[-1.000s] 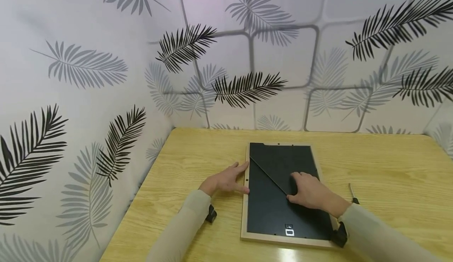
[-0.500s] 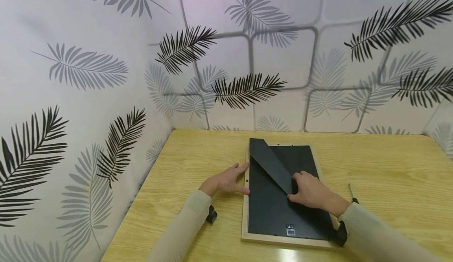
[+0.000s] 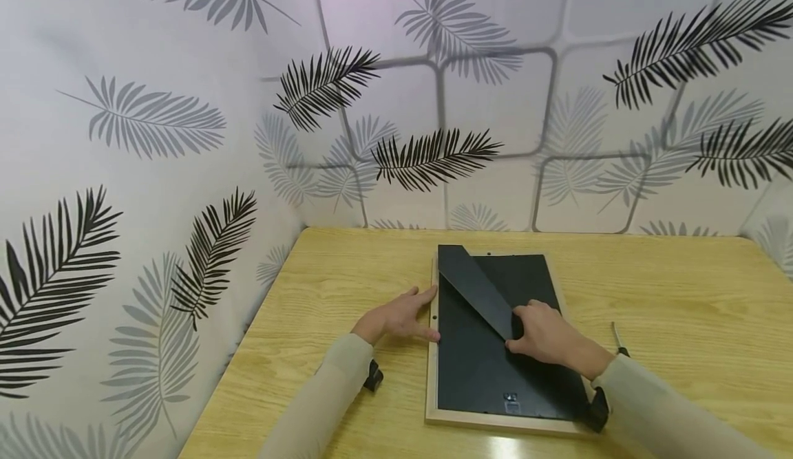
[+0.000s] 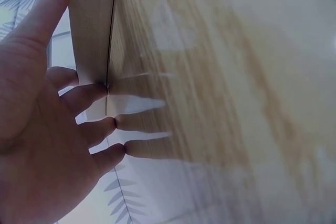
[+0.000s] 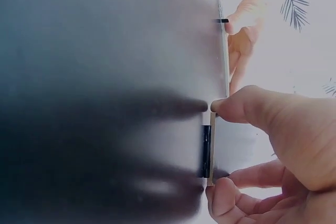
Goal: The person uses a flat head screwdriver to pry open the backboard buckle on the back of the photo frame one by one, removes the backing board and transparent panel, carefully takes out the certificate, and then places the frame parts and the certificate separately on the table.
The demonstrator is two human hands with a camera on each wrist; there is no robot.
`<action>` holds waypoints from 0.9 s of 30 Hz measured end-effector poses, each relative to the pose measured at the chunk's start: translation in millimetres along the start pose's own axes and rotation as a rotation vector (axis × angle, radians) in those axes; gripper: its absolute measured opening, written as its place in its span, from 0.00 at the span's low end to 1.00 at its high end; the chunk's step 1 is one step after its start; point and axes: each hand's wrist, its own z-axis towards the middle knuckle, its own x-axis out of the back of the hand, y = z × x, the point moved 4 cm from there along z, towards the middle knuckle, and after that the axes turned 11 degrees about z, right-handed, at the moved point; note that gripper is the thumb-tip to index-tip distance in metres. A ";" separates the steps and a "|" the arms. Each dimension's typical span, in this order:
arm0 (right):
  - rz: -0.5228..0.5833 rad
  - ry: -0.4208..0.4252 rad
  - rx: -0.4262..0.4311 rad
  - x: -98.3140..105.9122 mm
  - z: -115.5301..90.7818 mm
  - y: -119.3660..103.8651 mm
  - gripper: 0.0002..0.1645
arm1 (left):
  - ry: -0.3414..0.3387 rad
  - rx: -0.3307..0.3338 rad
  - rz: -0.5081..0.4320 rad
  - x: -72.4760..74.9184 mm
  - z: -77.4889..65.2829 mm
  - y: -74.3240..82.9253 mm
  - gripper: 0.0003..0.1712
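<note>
A picture frame point(image 3: 431, 376) with a pale wood rim lies back side up on the table. Its black backing board point(image 3: 473, 383) carries a long black easel stand point(image 3: 476, 292), whose far-left end is raised off the board. At the stand's lower right end, my right hand point(image 3: 545, 332) pinches it between thumb and fingers. The right wrist view puts that thumb point(image 5: 236, 106) and the fingertips at either side of a small black hinge point(image 5: 207, 150). My left hand point(image 3: 403, 316) rests against the frame's left rail with fingers spread; in the left wrist view several fingertips touch the glossy tabletop.
A small screwdriver point(image 3: 621, 345) lies right of the frame, beside the right forearm. A metal hanger plate point(image 3: 511, 404) sits near the board's front edge. The wood-grain table point(image 3: 347, 259) meets a leaf-patterned wall point(image 3: 396, 190) at the back.
The easel stand's far-left end has swung up from the backing board, showing more of its face. Both hands have stayed nearly in place.
</note>
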 end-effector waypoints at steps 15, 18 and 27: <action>-0.027 -0.023 0.015 1.5 -3.4 1.5 0.35 | 0.039 -0.077 0.147 3.6 2.6 9.3 0.60; -0.037 -0.040 0.040 1.5 -4.3 1.9 0.38 | 0.033 -0.079 0.130 3.5 2.7 10.9 0.61; 0.033 -0.082 0.116 -2.5 -4.9 4.9 0.46 | 0.008 -0.055 0.204 3.5 5.0 9.9 0.61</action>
